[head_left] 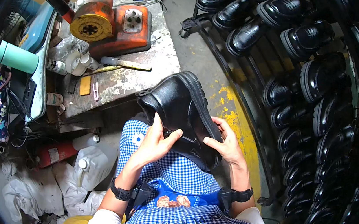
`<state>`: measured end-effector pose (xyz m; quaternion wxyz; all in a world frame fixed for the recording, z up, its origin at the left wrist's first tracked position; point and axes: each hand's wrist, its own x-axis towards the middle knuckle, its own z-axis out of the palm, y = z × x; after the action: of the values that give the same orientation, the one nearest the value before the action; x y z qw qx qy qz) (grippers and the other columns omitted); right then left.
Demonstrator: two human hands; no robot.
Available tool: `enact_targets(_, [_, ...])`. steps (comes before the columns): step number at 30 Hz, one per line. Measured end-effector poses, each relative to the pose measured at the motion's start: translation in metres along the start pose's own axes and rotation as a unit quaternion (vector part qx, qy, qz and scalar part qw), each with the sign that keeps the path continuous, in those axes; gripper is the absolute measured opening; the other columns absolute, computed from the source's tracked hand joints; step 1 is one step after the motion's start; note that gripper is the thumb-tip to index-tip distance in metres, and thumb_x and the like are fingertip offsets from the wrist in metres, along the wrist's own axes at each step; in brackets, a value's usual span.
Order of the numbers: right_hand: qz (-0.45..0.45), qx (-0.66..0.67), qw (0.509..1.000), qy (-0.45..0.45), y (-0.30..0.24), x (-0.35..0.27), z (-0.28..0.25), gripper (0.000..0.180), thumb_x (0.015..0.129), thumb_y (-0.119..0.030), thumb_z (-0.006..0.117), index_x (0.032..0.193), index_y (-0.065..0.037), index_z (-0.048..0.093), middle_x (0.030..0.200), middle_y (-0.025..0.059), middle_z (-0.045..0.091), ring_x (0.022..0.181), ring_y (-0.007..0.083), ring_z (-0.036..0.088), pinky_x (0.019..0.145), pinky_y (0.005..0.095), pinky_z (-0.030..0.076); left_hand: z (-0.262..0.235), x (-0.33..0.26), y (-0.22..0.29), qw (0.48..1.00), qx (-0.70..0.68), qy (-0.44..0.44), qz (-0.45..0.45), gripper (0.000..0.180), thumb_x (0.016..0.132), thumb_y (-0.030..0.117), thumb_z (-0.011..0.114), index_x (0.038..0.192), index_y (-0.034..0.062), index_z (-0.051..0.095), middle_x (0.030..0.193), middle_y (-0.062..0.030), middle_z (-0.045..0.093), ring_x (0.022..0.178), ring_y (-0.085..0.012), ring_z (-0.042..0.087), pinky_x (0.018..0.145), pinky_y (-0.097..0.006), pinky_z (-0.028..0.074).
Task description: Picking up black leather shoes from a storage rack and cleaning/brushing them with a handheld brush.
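A black leather shoe with a thick ridged sole is held tilted on its side above my lap, toe pointing up and away. My left hand grips it from the left, near the opening, with the thumb lying along the upper. On the other side, my right hand clasps the sole edge toward the heel, thumb pressed on its side and fingers behind the sole. The fingertips under the shoe are partly hidden. Beneath it lies a blue checkered apron across my lap.
To the right, a black rack carries rows of black shoes. At left, a worn workbench bears an orange machine, a wooden-handled tool and a mint cup. Below stand a white jug and a red extinguisher.
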<state>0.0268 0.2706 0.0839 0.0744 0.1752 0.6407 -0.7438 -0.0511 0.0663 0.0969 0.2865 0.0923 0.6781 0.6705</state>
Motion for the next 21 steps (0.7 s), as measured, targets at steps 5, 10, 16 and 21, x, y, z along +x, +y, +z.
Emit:
enact_targets(5, [0.002,-0.061,0.998,0.022,0.002,0.002,0.004,0.058,0.072,-0.006,0.073,0.123,-0.001,0.044,0.107,0.007,0.055,0.1,0.015,0.052,0.09,0.0292,0.041,-0.001,-0.001,-0.003,0.999,0.026,0.017,0.012,0.059,0.083,0.006,0.059,0.132,-0.0027,0.026,0.114,-0.0166,0.055,0.101,-0.0187,0.055,0.084,-0.03,0.046])
enact_targets(10, [-0.013,-0.009,1.0,0.003,-0.002,0.002,0.002,0.056,0.072,-0.01,0.074,0.12,-0.001,0.047,0.099,0.0055,0.058,0.094,0.0139,0.055,0.087,0.0291,0.043,0.0,0.001,-0.007,0.999,0.041,0.024,0.02,0.061,0.083,0.006,0.06,0.133,-0.0018,0.025,0.115,-0.0154,0.055,0.101,-0.0189,0.055,0.085,-0.03,0.046])
enact_targets(16, [-0.12,-0.034,0.985,0.118,0.004,0.028,0.01,0.023,0.092,-0.02,0.053,0.104,-0.002,0.06,0.094,0.0056,0.064,0.083,0.0093,0.058,0.073,0.0225,0.045,-0.004,-0.004,-0.003,0.992,-0.093,0.073,0.052,0.067,0.081,0.001,0.062,0.135,-0.0002,0.022,0.118,-0.013,0.052,0.104,-0.0185,0.053,0.088,-0.03,0.045])
enact_targets(21, [-0.138,0.138,0.967,0.165,-0.042,0.045,-0.006,0.035,0.095,-0.026,0.045,0.12,-0.002,0.051,0.11,0.0128,0.061,0.092,0.0155,0.059,0.079,0.0261,0.046,-0.057,-0.031,0.028,0.965,-0.152,0.208,0.045,0.052,0.075,0.0,0.068,0.119,-0.002,0.039,0.109,-0.0115,0.055,0.099,-0.0169,0.056,0.086,-0.03,0.046])
